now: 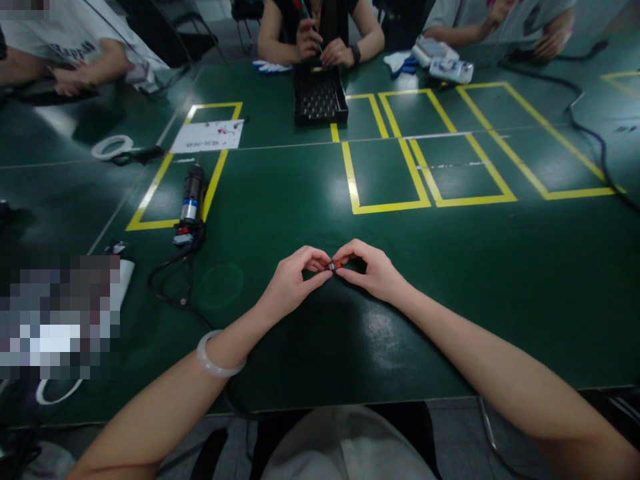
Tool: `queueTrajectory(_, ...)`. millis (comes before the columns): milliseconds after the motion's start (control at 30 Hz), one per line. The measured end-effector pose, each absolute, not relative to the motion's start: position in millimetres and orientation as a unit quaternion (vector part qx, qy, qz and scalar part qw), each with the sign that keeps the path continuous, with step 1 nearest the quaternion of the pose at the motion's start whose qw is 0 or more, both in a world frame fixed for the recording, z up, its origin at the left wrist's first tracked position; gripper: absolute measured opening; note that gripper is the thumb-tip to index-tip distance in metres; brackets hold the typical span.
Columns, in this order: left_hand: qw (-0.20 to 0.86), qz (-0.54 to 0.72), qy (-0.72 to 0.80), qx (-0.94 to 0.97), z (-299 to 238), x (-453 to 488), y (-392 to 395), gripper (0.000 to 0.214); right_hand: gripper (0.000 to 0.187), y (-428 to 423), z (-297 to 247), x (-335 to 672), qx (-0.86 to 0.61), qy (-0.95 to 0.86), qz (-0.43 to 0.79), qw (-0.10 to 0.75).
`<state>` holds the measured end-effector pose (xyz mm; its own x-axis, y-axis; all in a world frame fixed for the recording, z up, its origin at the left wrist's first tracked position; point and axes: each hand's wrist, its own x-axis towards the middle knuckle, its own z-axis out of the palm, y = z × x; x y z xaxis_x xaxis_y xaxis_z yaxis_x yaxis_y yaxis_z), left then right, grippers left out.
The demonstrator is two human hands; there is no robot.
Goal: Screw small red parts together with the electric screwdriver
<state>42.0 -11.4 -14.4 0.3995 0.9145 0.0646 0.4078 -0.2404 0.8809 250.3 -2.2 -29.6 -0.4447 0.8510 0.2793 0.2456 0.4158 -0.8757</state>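
A small orange-and-black part with a silvery middle is pinched between both hands, just above the green table. My left hand grips its left end between thumb and fingers. On its right, orange end, my right hand has thumb and fingertips closed. The fingertips cover much of the part, and its exact kind is too small to tell. A pale bangle circles my left forearm.
An electric screwdriver with a cable lies left, near a white labelled sheet and a tape roll. Yellow tape outlines mark the table. Across it, a person works over a black tray; others sit either side.
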Motion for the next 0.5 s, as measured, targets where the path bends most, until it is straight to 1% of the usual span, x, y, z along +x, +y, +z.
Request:
queueTrajectory(67,0.382,0.292,0.456,0.749,-13.5,42.2,-12.6,0.016,0.015,-3.7,-27.6,249.3,-0.354,-0.756,0.392,0.387)
queueTrajectory(133,0.371,0.285,0.453,0.759,-13.6,42.6,-13.4,0.016,0.017,-5.3,-25.3,248.1,-0.343,-0.758,0.390,0.395)
queueTrajectory(333,0.386,0.285,0.445,0.756,-14.4,43.7,-12.7,0.019,0.016,-7.8,-21.2,246.7,-0.320,-0.766,0.378,0.409)
queueTrajectory(500,0.387,0.275,0.439,0.763,-11.4,43.7,-12.5,0.019,0.018,-8.6,-20.9,246.4,-0.318,-0.775,0.367,0.404)
